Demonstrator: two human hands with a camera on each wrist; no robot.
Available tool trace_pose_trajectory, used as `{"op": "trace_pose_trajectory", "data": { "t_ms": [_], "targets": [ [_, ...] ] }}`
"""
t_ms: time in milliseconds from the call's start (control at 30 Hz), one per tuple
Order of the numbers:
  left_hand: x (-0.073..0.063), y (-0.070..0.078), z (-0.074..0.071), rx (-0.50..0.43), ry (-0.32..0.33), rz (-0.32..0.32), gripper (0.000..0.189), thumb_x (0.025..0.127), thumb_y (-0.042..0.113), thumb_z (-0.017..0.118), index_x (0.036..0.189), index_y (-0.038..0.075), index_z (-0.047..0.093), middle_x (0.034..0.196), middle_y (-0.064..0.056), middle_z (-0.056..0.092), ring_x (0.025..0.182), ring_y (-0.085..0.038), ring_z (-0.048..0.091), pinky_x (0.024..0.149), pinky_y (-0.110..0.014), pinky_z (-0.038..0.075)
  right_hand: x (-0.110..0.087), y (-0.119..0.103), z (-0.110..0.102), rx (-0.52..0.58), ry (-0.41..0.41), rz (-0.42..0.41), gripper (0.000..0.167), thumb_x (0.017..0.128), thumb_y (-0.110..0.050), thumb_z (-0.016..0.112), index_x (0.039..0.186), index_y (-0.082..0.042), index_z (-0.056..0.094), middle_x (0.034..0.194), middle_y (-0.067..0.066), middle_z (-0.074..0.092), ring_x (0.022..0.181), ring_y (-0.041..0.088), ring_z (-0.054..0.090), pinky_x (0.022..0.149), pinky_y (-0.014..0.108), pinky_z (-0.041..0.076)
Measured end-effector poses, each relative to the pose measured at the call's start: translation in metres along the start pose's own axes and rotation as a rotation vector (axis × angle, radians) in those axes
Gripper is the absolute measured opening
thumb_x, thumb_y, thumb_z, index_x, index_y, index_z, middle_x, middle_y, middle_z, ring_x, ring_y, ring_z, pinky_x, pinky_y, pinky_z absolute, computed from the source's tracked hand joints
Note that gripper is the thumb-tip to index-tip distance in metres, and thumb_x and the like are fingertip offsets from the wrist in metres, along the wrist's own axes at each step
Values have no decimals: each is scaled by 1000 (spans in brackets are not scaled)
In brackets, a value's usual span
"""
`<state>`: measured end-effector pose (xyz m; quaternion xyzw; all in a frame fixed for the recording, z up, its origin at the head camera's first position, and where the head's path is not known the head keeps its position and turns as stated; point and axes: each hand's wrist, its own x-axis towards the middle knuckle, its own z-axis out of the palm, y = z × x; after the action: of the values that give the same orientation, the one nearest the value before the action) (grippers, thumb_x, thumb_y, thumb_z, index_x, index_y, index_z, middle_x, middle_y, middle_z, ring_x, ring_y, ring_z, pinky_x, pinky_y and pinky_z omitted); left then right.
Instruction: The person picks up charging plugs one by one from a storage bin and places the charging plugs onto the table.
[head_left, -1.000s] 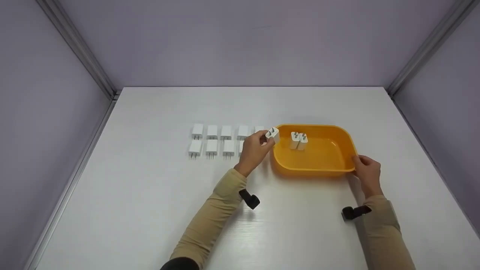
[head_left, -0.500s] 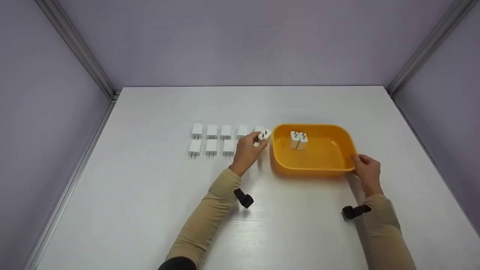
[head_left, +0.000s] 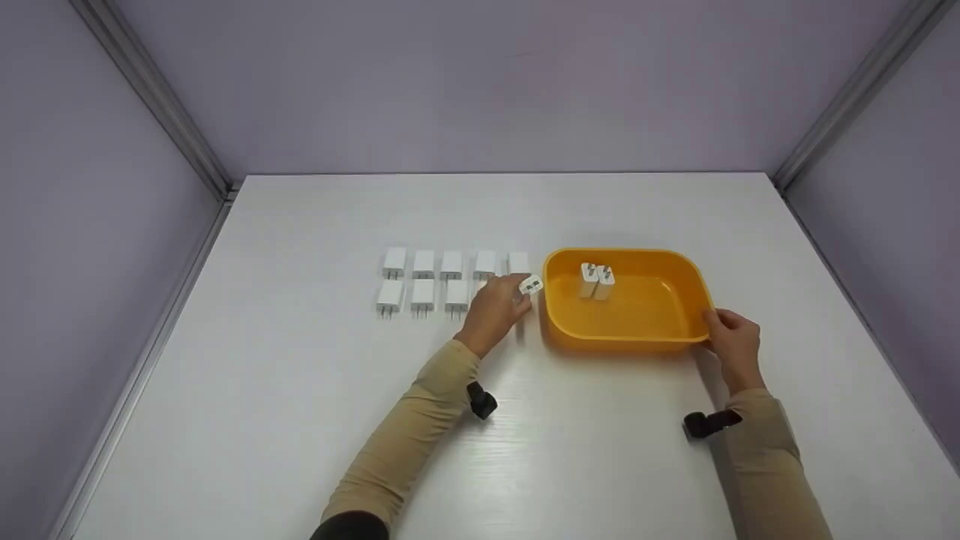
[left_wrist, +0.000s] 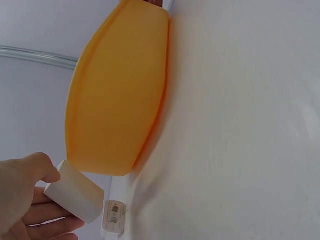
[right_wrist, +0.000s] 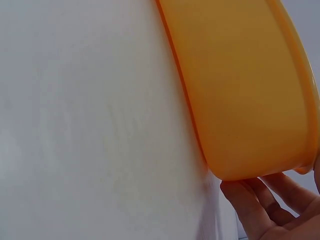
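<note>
My left hand (head_left: 491, 311) pinches a white charger plug (head_left: 531, 285) between thumb and fingers, just left of the orange bin (head_left: 622, 340), prongs tilted up toward the head camera. In the left wrist view this charger (left_wrist: 77, 194) hangs above the table, apart from the bin. My right hand (head_left: 735, 345) holds the bin's front right corner, thumb at the rim and fingers against the outer wall, as the right wrist view shows. Inside the bin, two white chargers (head_left: 597, 283) stand side by side, prongs up, near the back left.
Left of the bin, several white chargers (head_left: 422, 292) lie in two rows on the white table (head_left: 262, 375), prongs toward me. My left hand covers part of the front row. Pale walls (head_left: 480, 90) enclose the table at the back and sides.
My left hand has drawn the charger back from above the bin's left rim, leftward and slightly toward me, turning it. The right hand and the bin have stayed put.
</note>
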<state>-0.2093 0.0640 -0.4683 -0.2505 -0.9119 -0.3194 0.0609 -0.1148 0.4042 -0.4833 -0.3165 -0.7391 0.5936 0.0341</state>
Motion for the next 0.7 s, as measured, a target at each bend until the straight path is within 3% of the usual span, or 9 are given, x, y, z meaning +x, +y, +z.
{"op": "trace_pose_trajectory", "data": {
  "t_ms": [233, 467, 600, 700],
  "targets": [
    [-1, -4, 6, 84, -46, 38, 37, 90, 13, 60, 125, -1, 62, 111, -17, 71, 98, -30, 68, 85, -40, 57, 0, 0, 0, -7, 1, 8, 55, 97, -30, 50, 140, 4, 44, 97, -13, 53, 79, -7, 56, 69, 5, 52],
    [-2, -7, 10, 131, -48, 87, 25, 89, 11, 60, 111, 0, 67, 100, -14, 73, 92, -28, 69, 81, -38, 58, -1, -1, 0, -38, -4, 16, 56, 97, -32, 49, 141, 3, 44, 106, -8, 54, 83, -6, 55, 71, 4, 52],
    [-3, -9, 11, 151, -61, 114, 22, 89, 9, 61, 108, 1, 68, 97, -13, 73, 90, -27, 70, 79, -37, 58, -1, -1, 0, -60, -7, 18, 57, 98, -34, 48, 142, 2, 43, 118, 0, 54, 86, -5, 55, 72, 4, 52],
    [-5, -11, 12, 159, -76, 120, 23, 88, 7, 61, 110, 2, 67, 100, -13, 73, 94, -26, 70, 81, -36, 58, -1, 0, 0, -62, -4, 21, 57, 98, -34, 48, 142, 1, 44, 116, -1, 55, 86, -4, 55, 72, 4, 51]
  ]
}}
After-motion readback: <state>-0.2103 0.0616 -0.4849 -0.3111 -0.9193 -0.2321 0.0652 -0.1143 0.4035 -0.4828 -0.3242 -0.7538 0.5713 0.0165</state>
